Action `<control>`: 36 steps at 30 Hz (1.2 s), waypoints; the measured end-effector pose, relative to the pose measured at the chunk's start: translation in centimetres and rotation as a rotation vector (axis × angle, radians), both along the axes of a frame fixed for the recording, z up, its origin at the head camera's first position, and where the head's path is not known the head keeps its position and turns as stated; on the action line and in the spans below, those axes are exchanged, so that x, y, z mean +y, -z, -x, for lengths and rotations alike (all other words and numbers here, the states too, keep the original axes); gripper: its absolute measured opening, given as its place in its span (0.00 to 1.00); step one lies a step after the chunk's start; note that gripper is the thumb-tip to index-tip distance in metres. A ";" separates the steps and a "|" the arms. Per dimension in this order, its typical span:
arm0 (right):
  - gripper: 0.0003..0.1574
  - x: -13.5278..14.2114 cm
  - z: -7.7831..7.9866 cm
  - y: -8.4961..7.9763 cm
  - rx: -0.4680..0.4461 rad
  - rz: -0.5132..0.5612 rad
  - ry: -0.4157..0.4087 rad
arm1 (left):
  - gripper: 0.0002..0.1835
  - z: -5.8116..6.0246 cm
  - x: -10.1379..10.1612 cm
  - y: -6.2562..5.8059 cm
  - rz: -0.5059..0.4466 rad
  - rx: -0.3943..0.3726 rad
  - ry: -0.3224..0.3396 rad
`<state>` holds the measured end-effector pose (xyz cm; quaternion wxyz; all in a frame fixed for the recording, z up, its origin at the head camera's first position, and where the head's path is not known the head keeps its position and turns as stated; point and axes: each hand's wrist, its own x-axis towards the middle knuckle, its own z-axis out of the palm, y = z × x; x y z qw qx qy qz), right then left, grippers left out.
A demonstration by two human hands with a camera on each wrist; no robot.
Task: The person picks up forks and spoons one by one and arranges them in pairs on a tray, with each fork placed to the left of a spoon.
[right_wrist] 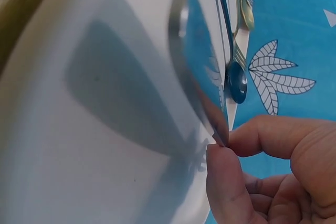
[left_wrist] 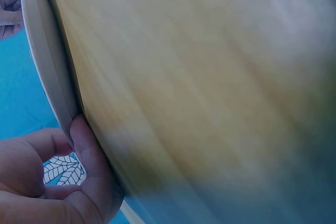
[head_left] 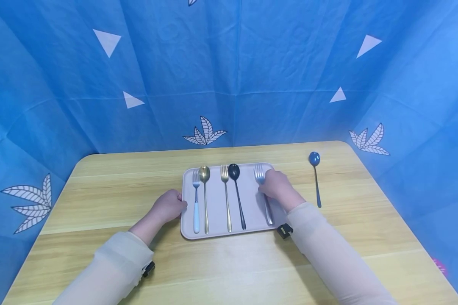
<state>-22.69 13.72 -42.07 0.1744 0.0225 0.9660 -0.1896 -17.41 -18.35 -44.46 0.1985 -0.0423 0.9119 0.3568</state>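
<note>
On the table lies a pale pinkish tray [head_left: 215, 207], and my left hand [head_left: 168, 206] pinches its left rim between thumb and fingers. In the left wrist view, a fingertip [left_wrist: 86, 145] curls against the tray's edge. Over the tray's right part, my right hand [head_left: 277, 186] pinches a silver fork [head_left: 268, 209] by the middle of its handle. The right wrist view shows the broad handle end raised off the tray, casting a shadow. From left to right, the tray also bears a fork with a light blue handle [head_left: 196, 216], a gold spoon [head_left: 205, 199], a gold fork [head_left: 227, 203] and a black spoon [head_left: 237, 192].
A dark spoon [head_left: 315, 178] lies by itself on the wooden table [head_left: 229, 267], right of the tray. Blue cloth [head_left: 229, 63] with leaf and triangle prints hangs behind the table and along both sides.
</note>
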 end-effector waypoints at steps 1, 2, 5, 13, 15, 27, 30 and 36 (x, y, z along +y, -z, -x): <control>0.23 0.0 0.0 0.0 -0.002 0.001 0.001 | 0.13 0.0 0.0 0.0 -0.002 0.002 0.001; 0.22 -0.1 0.0 0.0 -0.004 0.001 0.001 | 0.14 0.0 0.0 -0.1 -0.004 0.003 0.002; 0.21 -0.2 -0.1 0.0 -0.010 0.012 0.004 | 0.14 0.0 0.1 -0.2 -0.007 0.004 -0.001; 0.19 -0.3 -0.1 0.3 -0.015 0.023 0.003 | 0.15 -0.1 0.2 -0.4 -0.005 0.008 0.001; 0.19 -0.4 -0.1 0.4 -0.023 0.026 0.012 | 0.15 0.0 0.2 -0.4 -0.004 0.005 0.001; 0.11 -0.5 0.0 0.9 -0.012 0.035 0.006 | 0.12 0.2 0.2 0.0 0.008 -0.017 -0.018; 0.09 -0.5 0.0 0.9 -0.010 0.040 0.005 | 0.12 0.1 0.2 0.0 0.007 -0.017 -0.015; 0.09 -0.5 -0.2 1.0 -0.006 0.027 -0.007 | 0.11 0.1 0.2 -0.2 0.010 -0.021 -0.018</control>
